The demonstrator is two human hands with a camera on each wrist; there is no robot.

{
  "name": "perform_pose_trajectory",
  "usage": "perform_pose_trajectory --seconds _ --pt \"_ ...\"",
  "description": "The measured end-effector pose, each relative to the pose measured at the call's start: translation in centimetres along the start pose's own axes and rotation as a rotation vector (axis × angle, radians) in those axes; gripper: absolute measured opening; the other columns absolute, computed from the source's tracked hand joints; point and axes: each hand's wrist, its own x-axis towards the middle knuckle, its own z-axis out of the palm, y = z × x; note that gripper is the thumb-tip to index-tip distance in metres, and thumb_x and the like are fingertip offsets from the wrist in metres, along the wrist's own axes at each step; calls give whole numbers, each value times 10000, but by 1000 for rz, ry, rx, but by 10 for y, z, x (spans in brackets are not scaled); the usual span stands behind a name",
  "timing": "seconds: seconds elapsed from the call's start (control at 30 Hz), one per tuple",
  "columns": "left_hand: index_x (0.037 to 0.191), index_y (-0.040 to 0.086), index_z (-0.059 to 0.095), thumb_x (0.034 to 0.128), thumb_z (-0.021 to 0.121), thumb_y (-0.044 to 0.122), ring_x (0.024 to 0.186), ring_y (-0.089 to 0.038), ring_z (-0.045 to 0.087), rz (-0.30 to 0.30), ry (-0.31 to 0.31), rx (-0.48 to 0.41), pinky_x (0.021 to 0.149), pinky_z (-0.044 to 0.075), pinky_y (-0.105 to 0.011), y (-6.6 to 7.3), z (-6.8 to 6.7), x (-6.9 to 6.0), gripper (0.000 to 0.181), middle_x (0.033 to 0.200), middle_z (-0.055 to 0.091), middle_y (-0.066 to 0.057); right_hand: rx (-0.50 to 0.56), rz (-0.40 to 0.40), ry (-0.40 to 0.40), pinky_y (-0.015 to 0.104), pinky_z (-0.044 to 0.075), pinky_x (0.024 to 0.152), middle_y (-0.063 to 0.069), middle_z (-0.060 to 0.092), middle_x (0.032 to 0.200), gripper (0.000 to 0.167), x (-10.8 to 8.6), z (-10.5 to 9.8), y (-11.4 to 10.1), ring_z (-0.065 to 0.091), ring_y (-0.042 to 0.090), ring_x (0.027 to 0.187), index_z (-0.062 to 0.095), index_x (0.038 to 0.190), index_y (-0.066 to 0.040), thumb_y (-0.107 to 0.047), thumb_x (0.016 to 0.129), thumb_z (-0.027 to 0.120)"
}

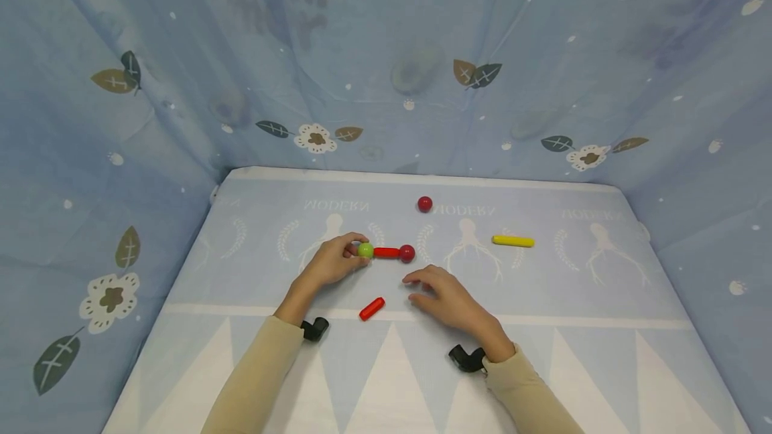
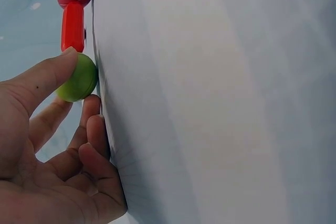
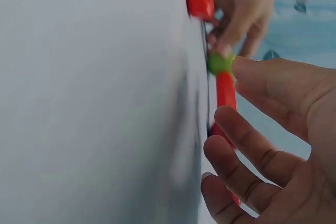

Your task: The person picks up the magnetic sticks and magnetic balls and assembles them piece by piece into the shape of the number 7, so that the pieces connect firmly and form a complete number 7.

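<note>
Landmark for all places: the green ball (image 1: 364, 250).

Left hand (image 1: 333, 261): we see it pinching the green ball between thumb and fingers; the left wrist view shows the thumb laid along the ball's side, next to the rod end, and the other fingers bent below.

Joined rod (image 1: 386, 252): red, extends rightward from the green ball, one end touching it. Joined ball (image 1: 407, 254): dark red, on that rod's other end, so the three lie in one line.

Right hand (image 1: 445, 297): we note it holds nothing, fingers spread and slightly bent, to the right of the green ball and nearer the person, just beside the joined ball.

Loose rod (image 1: 372, 309): red, on the person's side of the green ball, lying slantwise, between the two forearms.

Loose ball (image 1: 425, 204): dark red, beyond the green ball and to its right.

Yellow rod (image 1: 512, 241): well apart, right of the green ball.

Bench (image 1: 579, 293): printed pale blue and white, under everything. Behind the green ball, past the bench edge, we record a blue curtain (image 1: 386, 32) with flowers and leaves.
</note>
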Motion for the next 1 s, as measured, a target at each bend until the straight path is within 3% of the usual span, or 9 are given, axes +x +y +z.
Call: perform_pose_trajectory --seconds 0.3,0.7,1.0 --pt "1230 181 668 887 792 215 867 -180 584 8 -21 -7 720 490 -333 -1 2 -2 366 992 654 -22 28 112 130 339 488 769 15 654 1075 324 -17 -31 21 563 164 900 685 1232 -120 -114 914 751" --pt "1227 187 670 880 795 215 862 -184 579 2 -11 -13 709 488 -334 0 1 -1 370 985 652 -20 -56 196 280 426 496 793 87 674 1076 314 -29 -77 57 592 214 901 669 1236 -85 -86 927 726" --pt "1220 187 673 878 797 207 864 -188 583 1 -1 -3 726 488 -345 1 -1 0 365 978 655 -25 -67 272 336 446 492 774 141 650 1130 316 -33 -101 75 593 264 930 640 1277 -61 -122 970 681"
